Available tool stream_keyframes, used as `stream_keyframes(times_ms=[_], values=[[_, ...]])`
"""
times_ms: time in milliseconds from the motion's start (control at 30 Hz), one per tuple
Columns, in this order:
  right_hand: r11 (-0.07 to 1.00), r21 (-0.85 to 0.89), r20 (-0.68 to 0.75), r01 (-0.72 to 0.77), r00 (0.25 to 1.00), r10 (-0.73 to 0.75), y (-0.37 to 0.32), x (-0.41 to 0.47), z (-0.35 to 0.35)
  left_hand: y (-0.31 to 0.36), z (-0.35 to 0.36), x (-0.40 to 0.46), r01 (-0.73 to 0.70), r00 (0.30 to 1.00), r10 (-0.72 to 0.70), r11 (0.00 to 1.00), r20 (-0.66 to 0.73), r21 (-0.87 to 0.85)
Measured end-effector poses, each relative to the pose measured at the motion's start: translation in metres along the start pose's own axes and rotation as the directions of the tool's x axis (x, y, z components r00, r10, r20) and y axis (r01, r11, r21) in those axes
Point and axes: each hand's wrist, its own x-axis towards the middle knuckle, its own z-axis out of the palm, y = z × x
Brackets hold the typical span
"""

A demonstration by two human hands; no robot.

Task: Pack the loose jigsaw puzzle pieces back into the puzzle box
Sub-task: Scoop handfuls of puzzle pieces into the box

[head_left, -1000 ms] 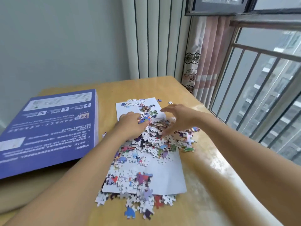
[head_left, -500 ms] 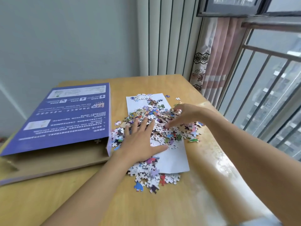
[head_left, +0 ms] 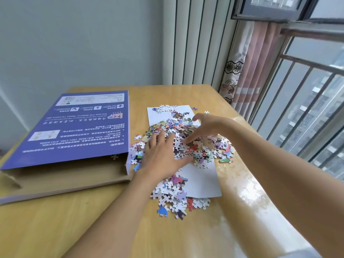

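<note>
Head view: wooden table (head_left: 242, 211), barred window (head_left: 307, 101).

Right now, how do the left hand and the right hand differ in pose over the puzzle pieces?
The left hand lies flat, palm down, fingers straight and spread on the near-left side of the pile of puzzle pieces; the right hand is arched, fingers bent, only its fingertips touching the pile. The left hand sits beside the open puzzle box; the right hand is further from it, on the window side. Neither hand plainly grips a piece; both meet the same pile.
</note>
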Motion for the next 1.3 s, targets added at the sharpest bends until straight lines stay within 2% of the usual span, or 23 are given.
stream_keyframes(times_ms=[200, 433, 633, 833, 1000, 1133, 1200, 1300], values=[[0.99, -0.13, 0.132, 0.05, 0.991, -0.033, -0.012, 0.008, -0.003, -0.002, -0.001, 0.002, -0.021, 0.997, 0.017, 0.999, -0.081, -0.04], [0.984, -0.087, 0.032, 0.158, 0.987, -0.156, -0.011, 0.009, 0.002, -0.004, 0.002, 0.005, -0.03, 0.993, 0.022, 0.997, -0.112, -0.07], [0.974, -0.066, 0.004, 0.216, 0.976, -0.216, -0.005, 0.007, 0.011, -0.005, 0.005, 0.007, -0.034, 0.992, 0.026, 0.998, -0.127, -0.058], [0.994, 0.006, 0.119, 0.105, 0.987, -0.105, -0.01, 0.008, 0.005, -0.005, 0.005, 0.007, -0.037, 0.991, 0.028, 0.997, -0.13, -0.069], [0.987, -0.125, 0.151, 0.101, 0.985, -0.082, -0.019, 0.011, 0.006, -0.006, 0.005, 0.005, -0.052, 0.989, 0.037, 0.993, -0.145, -0.104], [0.98, -0.162, 0.145, 0.113, 0.985, -0.089, -0.027, 0.005, 0.008, -0.007, 0.005, 0.006, -0.063, 0.987, 0.041, 0.988, -0.156, -0.139], [0.987, -0.126, 0.128, 0.099, 0.988, -0.083, -0.029, 0.003, 0.008, -0.007, 0.005, 0.007, -0.066, 0.986, 0.041, 0.986, -0.16, -0.151], [0.997, 0.05, 0.158, 0.06, 0.985, -0.067, -0.027, 0.003, 0.007, -0.008, 0.005, 0.009, -0.065, 0.984, 0.035, 0.983, -0.172, -0.172]])
